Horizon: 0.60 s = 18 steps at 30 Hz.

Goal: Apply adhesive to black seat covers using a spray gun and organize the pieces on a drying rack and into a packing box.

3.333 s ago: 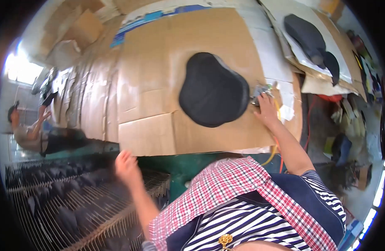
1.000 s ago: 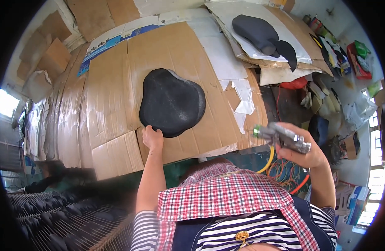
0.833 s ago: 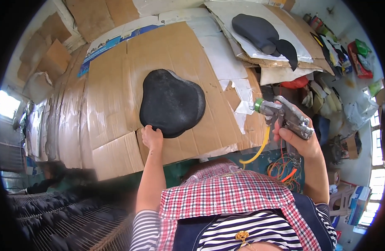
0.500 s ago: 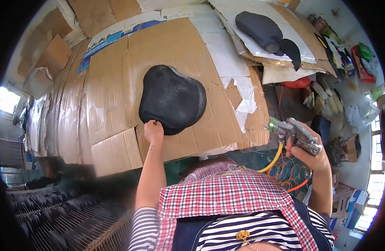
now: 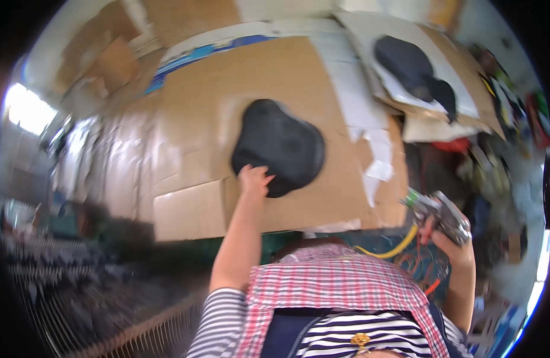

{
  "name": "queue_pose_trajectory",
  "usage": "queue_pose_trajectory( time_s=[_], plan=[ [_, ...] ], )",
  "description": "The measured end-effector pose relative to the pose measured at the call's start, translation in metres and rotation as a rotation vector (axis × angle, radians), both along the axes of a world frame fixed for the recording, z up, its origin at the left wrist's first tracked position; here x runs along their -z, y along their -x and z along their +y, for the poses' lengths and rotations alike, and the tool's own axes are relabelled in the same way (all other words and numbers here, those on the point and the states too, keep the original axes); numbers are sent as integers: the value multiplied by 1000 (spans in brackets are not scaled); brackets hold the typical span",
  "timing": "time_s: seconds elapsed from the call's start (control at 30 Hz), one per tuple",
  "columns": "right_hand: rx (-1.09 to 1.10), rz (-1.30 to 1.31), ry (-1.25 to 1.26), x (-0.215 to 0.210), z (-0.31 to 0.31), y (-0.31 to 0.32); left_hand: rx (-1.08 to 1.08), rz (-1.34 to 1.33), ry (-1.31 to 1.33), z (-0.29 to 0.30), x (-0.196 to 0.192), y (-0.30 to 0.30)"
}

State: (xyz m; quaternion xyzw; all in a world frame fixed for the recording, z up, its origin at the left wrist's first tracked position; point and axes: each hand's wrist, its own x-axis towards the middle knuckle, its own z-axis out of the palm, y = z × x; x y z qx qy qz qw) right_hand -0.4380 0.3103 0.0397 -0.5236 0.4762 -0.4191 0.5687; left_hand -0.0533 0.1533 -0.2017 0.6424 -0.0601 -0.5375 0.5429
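Observation:
A black, rounded, three-lobed pad, like a seat cover (image 5: 281, 146), lies flat on the cardboard-covered table (image 5: 197, 119). At its near left edge is my left hand (image 5: 255, 181), fingers apart over the pad's surface, touching or just above it; blur hides which. My right hand (image 5: 454, 244), off to the right beyond the table's edge, grips a metal spray gun (image 5: 440, 216) with a green-ringed nozzle pointing left. A yellow hose (image 5: 400, 246) and an orange hose (image 5: 432, 287) run near the gun.
At the far right, a second dark pad (image 5: 406, 62) rests on a white sheet over stacked cardboard. Torn white paper (image 5: 379, 170) sticks to the table's right side. A rack with rows of dark pieces (image 5: 84, 280) stands at lower left. Coiled hoses lie on the floor.
The whole view has shifted and blurred. My left hand has gone from pinched fingers at the pad's edge to spread fingers slightly farther over it. The spray gun remains in my right hand.

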Motion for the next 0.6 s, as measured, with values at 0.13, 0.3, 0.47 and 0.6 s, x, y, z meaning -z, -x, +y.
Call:
queue_pose_trajectory(
  time_s=[0.13, 0.3, 0.47, 0.6],
  plan=[
    [-10, -5, 4, 4, 15, -12, 80, 266, 420, -53, -48, 18],
    [-54, 93, 8, 11, 6, -21, 110, 361, 840, -77, -177, 4],
    [-52, 147, 43, 0, 3, -21, 247, 395, 1184, -59, -225, -71],
    [-102, 72, -19, -6, -6, -28, 52, 495, 1026, -51, -231, -128]
  ],
)
